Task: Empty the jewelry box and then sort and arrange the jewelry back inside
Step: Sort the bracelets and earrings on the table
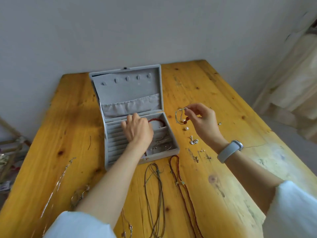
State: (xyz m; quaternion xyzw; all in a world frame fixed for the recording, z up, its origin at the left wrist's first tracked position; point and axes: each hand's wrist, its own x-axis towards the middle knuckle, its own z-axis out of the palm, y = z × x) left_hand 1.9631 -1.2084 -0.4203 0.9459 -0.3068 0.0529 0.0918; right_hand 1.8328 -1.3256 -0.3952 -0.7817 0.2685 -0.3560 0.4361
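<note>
An open grey jewelry box [176, 148] stands in the middle of the wooden table, its lid [128, 90] raised. My left hand [137, 130] reaches inside, fingers curled down over the ring rolls and the back compartment; what they touch is hidden. A red bead bracelet [157, 120] lies in that back compartment. Thin silver chains [161, 145] lie in the front compartment. My right hand [202, 121] hovers right of the box and pinches a thin cord bracelet [179, 115] with a white and a red bead hanging from it.
Loose on the table: a pearl [185, 128], silver earrings [193, 141], small studs [202, 155], a brown cord necklace [154, 194], a dark red braided cord [180, 182], silver chains [58, 182] at left. Cluttered items sit off the table's left edge.
</note>
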